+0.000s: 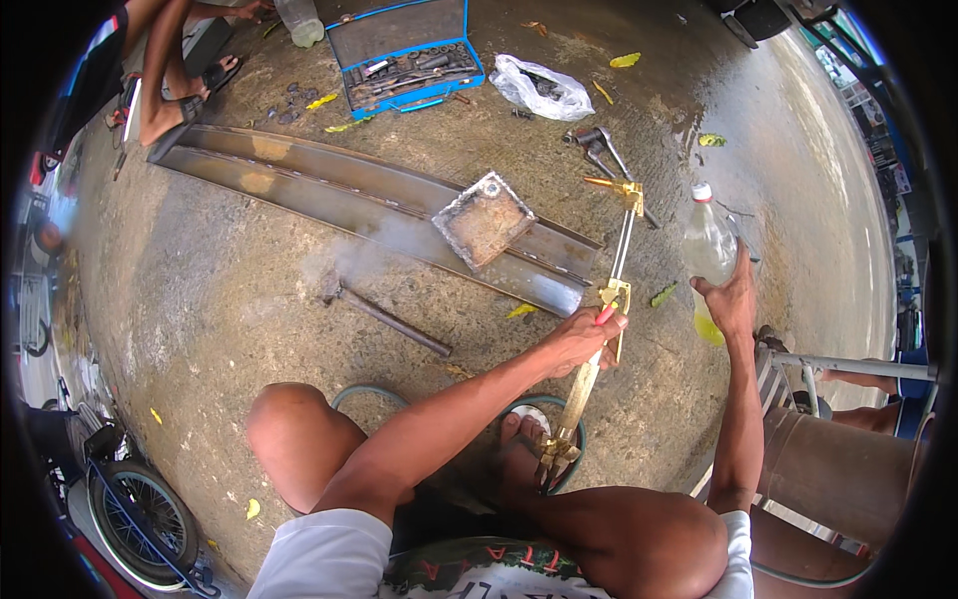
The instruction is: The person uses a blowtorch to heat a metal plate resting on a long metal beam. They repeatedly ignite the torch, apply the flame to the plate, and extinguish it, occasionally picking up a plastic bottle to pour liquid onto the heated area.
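My left hand (582, 339) grips the brass handle of a long cutting torch (611, 299), near its red valve. The torch tip points away from me, past the end of a long steel channel (349, 190) lying on the concrete. A square rusty metal plate (483, 220) rests on that channel, with faint smoke drifting to its left. My right hand (730, 299) holds a clear plastic bottle (708, 250) upright, with yellowish liquid at its bottom and a white cap on top. I am squatting, with my knees in the lower part of the picture.
A hammer (384, 315) lies on the ground near the channel. Farther off are an open blue tool case (407, 55), a white plastic bag (544, 88) and wrenches (599, 150). Another person's legs (165, 70) are at upper left. A bicycle wheel (140, 514) stands at lower left, a metal frame (848, 364) at right.
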The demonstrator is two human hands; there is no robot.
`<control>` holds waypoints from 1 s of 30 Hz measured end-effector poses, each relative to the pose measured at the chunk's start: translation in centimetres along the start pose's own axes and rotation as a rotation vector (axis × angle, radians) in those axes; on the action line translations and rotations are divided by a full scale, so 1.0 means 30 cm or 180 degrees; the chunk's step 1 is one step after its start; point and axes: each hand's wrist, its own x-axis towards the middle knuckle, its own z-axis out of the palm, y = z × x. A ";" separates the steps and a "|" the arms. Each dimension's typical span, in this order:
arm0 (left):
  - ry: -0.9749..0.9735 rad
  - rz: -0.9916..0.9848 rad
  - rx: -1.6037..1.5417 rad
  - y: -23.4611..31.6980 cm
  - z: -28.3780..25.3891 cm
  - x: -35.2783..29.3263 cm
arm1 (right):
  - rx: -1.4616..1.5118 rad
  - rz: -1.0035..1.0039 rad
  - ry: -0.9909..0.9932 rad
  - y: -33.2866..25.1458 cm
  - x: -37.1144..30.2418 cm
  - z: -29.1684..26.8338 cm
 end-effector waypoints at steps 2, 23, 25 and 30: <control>-0.0253 0.0003 -0.0196 0.004 -0.014 -0.007 | 0.0589 0.0388 0.0017 0.014 -0.007 0.031; 0.0175 0.0574 -0.0527 0.106 0.092 -0.148 | 0.2433 0.0869 0.0445 0.113 -0.121 0.214; 0.0212 0.0520 -0.0546 0.112 0.091 -0.152 | 0.2626 0.1023 0.0439 0.123 -0.117 0.222; 0.0179 0.0545 -0.0460 0.133 0.078 -0.165 | 0.2771 0.1332 0.0473 0.173 -0.111 0.238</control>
